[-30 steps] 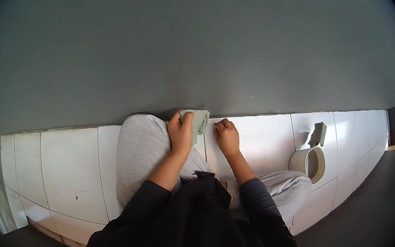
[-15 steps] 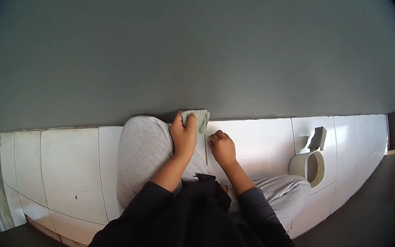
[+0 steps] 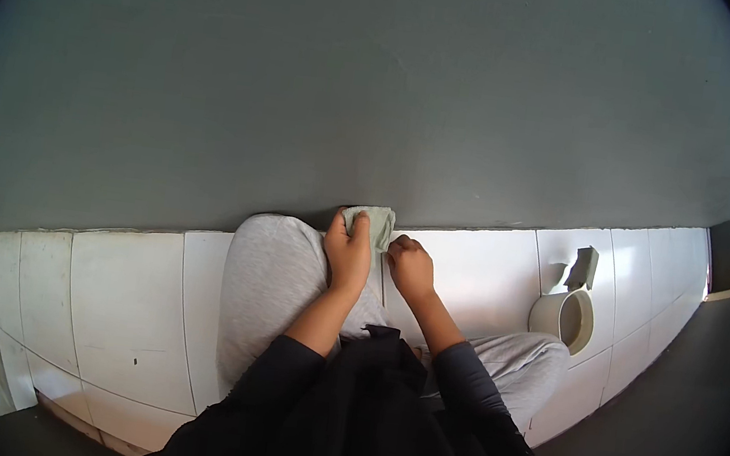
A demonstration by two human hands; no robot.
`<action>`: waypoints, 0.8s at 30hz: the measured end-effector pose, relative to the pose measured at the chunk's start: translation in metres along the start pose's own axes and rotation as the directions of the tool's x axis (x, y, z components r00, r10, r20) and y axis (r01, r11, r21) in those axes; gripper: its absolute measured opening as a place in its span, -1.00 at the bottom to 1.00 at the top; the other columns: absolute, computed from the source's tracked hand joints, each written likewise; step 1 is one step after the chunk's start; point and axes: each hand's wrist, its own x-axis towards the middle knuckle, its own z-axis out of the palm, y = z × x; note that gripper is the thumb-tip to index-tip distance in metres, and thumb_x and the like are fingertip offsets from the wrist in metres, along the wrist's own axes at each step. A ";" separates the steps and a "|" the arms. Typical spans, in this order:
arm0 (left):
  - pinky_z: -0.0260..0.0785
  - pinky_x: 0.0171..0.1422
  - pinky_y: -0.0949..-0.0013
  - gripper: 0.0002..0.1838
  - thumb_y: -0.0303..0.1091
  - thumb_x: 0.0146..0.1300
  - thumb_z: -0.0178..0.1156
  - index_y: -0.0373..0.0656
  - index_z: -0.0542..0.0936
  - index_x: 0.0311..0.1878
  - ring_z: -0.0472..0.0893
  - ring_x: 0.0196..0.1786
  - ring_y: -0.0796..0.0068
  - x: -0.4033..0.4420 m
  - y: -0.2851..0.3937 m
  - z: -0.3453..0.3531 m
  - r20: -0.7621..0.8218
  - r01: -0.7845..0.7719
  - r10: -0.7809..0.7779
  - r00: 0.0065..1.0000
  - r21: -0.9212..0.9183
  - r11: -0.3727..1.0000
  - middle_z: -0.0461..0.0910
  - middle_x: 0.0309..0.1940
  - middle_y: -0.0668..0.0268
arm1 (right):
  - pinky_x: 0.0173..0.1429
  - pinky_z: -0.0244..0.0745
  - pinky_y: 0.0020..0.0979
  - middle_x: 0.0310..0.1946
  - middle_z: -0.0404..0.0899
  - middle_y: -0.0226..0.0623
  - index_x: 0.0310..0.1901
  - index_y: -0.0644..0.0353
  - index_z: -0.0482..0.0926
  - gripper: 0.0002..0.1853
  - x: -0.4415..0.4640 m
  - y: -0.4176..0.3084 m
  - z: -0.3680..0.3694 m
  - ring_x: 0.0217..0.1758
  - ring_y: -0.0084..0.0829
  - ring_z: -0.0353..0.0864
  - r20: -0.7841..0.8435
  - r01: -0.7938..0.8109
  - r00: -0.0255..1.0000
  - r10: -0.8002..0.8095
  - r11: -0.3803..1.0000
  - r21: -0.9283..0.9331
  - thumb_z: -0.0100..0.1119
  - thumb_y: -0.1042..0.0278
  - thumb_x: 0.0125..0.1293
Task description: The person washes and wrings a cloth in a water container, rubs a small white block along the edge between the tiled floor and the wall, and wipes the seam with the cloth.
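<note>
My left hand [image 3: 349, 253] is closed around a pale grey-green folded cloth [image 3: 377, 228], thumb on top, at the foot of the grey wall [image 3: 381, 93]. The cloth's upper edge is against or very near the wall; I cannot tell which. My right hand [image 3: 411, 267] is just to the right, its fingers curled together and the tips at the cloth's right edge. What those fingertips pinch, if anything, is hidden.
White tiles [image 3: 465, 268] run along the wall's base under my crossed legs in grey trousers [image 3: 271, 289]. To the right stands a whitish round tub [image 3: 550, 315], with a grey-green piece [image 3: 585, 268] behind it. A dark floor [image 3: 674, 384] lies beyond the tiles' edge.
My left hand and the cloth have shifted slightly right, closing the gap to my right hand. My right hand's fingertips now meet the cloth's edge. The view has tilted a little.
</note>
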 end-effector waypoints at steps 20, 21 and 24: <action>0.36 -0.18 0.42 -0.82 -0.40 0.23 0.02 -0.32 0.51 -0.24 0.50 -0.33 0.56 0.002 -0.001 -0.006 -0.022 -0.008 0.006 1.000 -0.065 0.998 0.58 -0.39 0.29 | -0.26 0.54 -0.27 -0.40 0.54 -0.28 -0.52 0.15 0.58 -0.98 0.003 -0.005 0.001 -0.32 -0.25 0.58 -0.013 -0.083 0.996 0.083 0.996 -0.022 0.17 0.45 -0.04; 0.35 -0.17 0.42 -0.82 -0.40 0.23 0.02 -0.32 0.51 -0.24 0.50 -0.32 0.56 0.002 -0.002 -0.005 -0.028 0.017 -0.019 0.999 -0.069 0.997 0.58 -0.38 0.29 | -0.26 0.54 -0.27 -0.41 0.53 -0.28 -0.52 0.15 0.58 -0.98 -0.008 -0.005 -0.003 -0.34 -0.24 0.58 0.050 -0.086 0.995 0.086 0.996 -0.001 0.18 0.45 -0.05; 0.35 -0.15 0.43 -0.81 -0.39 0.23 0.02 -0.33 0.52 -0.24 0.49 -0.30 0.56 0.003 -0.004 -0.001 -0.044 0.063 -0.066 0.997 -0.085 0.994 0.58 -0.37 0.29 | -0.27 0.53 -0.26 -0.44 0.51 -0.27 -0.51 0.14 0.58 -0.97 -0.026 -0.006 -0.009 -0.35 -0.22 0.58 0.060 -0.108 0.993 0.104 0.992 0.067 0.20 0.45 -0.06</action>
